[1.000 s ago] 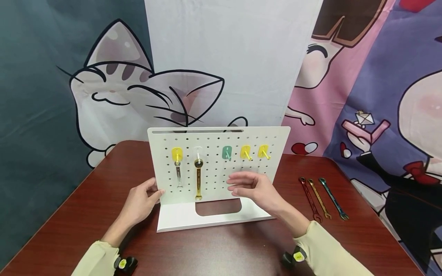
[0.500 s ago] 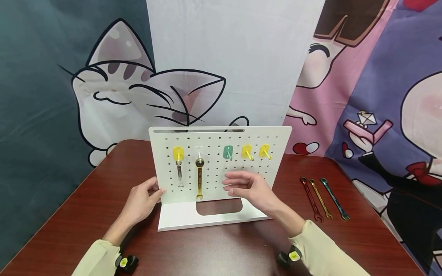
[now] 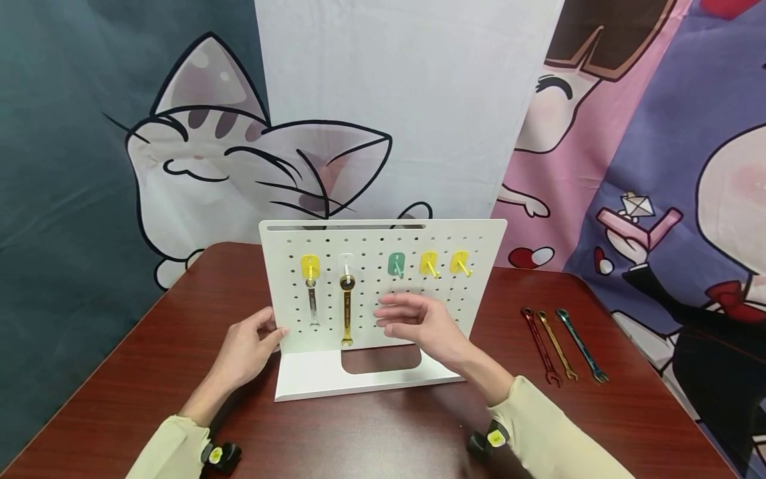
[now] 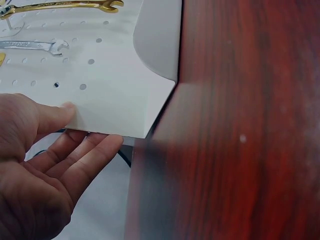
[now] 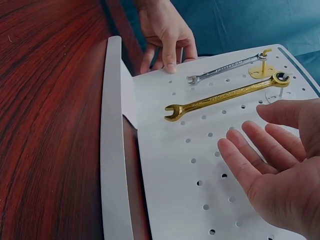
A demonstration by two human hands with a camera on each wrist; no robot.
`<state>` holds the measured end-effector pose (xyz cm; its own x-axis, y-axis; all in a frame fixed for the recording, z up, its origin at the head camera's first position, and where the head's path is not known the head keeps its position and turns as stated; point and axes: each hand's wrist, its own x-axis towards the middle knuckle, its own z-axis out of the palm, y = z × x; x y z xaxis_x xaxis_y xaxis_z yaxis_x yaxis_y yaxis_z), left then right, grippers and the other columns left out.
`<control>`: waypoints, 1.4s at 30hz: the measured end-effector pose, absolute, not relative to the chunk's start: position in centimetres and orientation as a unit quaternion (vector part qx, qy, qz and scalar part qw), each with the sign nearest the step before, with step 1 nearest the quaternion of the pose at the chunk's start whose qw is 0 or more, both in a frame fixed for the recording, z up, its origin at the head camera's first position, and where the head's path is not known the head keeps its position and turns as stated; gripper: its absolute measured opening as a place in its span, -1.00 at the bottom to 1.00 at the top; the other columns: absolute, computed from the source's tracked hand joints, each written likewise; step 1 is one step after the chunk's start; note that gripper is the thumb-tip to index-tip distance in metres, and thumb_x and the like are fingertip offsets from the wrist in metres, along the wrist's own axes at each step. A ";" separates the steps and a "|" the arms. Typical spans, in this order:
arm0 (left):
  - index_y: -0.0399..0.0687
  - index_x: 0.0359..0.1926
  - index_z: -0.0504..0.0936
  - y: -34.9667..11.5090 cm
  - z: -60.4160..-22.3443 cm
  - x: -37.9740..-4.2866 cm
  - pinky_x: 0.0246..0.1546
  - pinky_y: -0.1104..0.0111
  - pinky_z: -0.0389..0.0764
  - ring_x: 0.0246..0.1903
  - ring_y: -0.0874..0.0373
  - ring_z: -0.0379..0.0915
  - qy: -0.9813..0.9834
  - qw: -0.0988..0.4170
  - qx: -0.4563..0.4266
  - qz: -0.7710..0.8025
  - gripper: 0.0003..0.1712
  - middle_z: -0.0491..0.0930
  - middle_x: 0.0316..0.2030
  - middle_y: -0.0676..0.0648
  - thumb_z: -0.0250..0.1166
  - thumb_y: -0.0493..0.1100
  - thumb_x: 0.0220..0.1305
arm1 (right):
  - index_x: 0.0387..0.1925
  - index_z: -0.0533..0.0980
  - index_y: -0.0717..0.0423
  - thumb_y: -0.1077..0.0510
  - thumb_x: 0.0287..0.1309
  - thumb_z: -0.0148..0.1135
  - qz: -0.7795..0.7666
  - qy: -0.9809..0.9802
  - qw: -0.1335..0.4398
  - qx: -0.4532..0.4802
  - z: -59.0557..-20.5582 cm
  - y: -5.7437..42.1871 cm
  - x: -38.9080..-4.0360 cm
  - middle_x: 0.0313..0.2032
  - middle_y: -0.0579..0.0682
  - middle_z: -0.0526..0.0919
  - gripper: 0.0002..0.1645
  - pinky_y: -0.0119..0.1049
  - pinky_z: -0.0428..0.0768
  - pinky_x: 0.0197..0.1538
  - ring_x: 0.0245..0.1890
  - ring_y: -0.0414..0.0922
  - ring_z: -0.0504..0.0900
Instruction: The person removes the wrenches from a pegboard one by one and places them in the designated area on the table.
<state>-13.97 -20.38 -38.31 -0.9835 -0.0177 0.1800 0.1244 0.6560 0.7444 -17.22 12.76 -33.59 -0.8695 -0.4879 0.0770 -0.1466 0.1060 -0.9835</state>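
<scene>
Three loose wrenches (image 3: 556, 345), head view only

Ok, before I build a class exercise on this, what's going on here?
A person's left hand grips the side edge of a white pegboard; the right hand is open in front of it, holding nothing. A silver wrench hangs from a yellow hook and a gold wrench from a clear hook. Three more hooks hold nothing. Red, gold-coloured and blue-green wrenches lie on the table, to the board's right.
</scene>
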 end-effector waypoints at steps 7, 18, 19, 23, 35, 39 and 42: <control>-0.15 -0.05 0.65 -20.4 -38.2 -13.9 -0.23 0.26 0.84 -0.20 0.01 0.77 -0.905 0.084 -0.029 -0.416 -0.89 0.73 -0.23 -0.14 0.33 -0.32 0.45 | 0.35 0.51 0.24 0.38 0.28 0.35 -0.631 0.730 0.138 -0.221 -33.9 12.4 -17.4 0.20 0.32 0.69 -0.39 -0.38 0.74 0.12 0.15 -0.06 0.77; -0.15 -0.08 0.64 -20.6 -38.2 -13.8 -0.24 0.28 0.84 -0.22 0.03 0.76 -0.907 0.081 -0.027 -0.412 -0.91 0.72 -0.25 -0.13 0.33 -0.32 0.44 | 0.35 0.51 0.26 0.39 0.29 0.34 -0.631 0.725 0.139 -0.240 -33.7 11.0 -17.4 0.20 0.33 0.69 -0.40 -0.37 0.73 0.16 0.24 0.10 0.71; -0.16 -0.07 0.64 -20.6 -38.2 -13.8 -0.24 0.28 0.84 -0.21 0.02 0.76 -0.906 0.081 -0.027 -0.414 -0.90 0.72 -0.25 -0.14 0.33 -0.32 0.44 | 0.35 0.51 0.27 0.39 0.28 0.34 -0.632 0.723 0.139 -0.242 -33.6 10.9 -17.4 0.20 0.33 0.69 -0.40 -0.35 0.73 0.17 0.25 0.13 0.70; -0.16 -0.04 0.65 -20.7 -38.3 -13.8 -0.24 0.28 0.84 -0.19 0.00 0.76 -0.905 0.084 -0.030 -0.416 -0.88 0.72 -0.24 -0.14 0.32 -0.33 0.44 | 0.35 0.51 0.26 0.39 0.28 0.34 -0.634 0.719 0.138 -0.248 -33.6 10.1 -17.6 0.20 0.32 0.69 -0.40 -0.31 0.73 0.20 0.28 0.19 0.66; -0.14 -0.04 0.65 -20.6 -38.3 -13.9 -0.24 0.28 0.84 -0.19 0.02 0.76 -0.906 0.085 -0.031 -0.414 -0.87 0.72 -0.24 -0.13 0.33 -0.33 0.44 | 0.34 0.51 0.30 0.38 0.27 0.35 -0.643 0.708 0.142 -0.254 -34.0 8.6 -18.1 0.18 0.33 0.70 -0.40 -0.28 0.73 0.21 0.25 0.21 0.68; -0.16 0.00 0.66 -20.5 -38.2 -13.9 -0.22 0.27 0.85 -0.16 -0.02 0.76 -0.905 0.080 -0.028 -0.418 -0.84 0.72 -0.21 -0.16 0.33 -0.33 0.44 | 0.35 0.50 0.31 0.40 0.28 0.32 -0.641 0.707 0.144 -0.260 -34.1 8.3 -18.3 0.21 0.32 0.68 -0.40 -0.27 0.72 0.23 0.24 0.16 0.70; -0.17 0.00 0.65 -20.4 -38.2 -13.9 -0.22 0.27 0.84 -0.15 -0.02 0.75 -0.905 0.077 -0.027 -0.418 -0.84 0.72 -0.20 -0.16 0.33 -0.34 0.44 | 0.35 0.49 0.32 0.41 0.27 0.32 -0.642 0.707 0.150 -0.257 -34.1 8.2 -18.5 0.23 0.31 0.67 -0.39 -0.26 0.71 0.25 0.26 0.14 0.69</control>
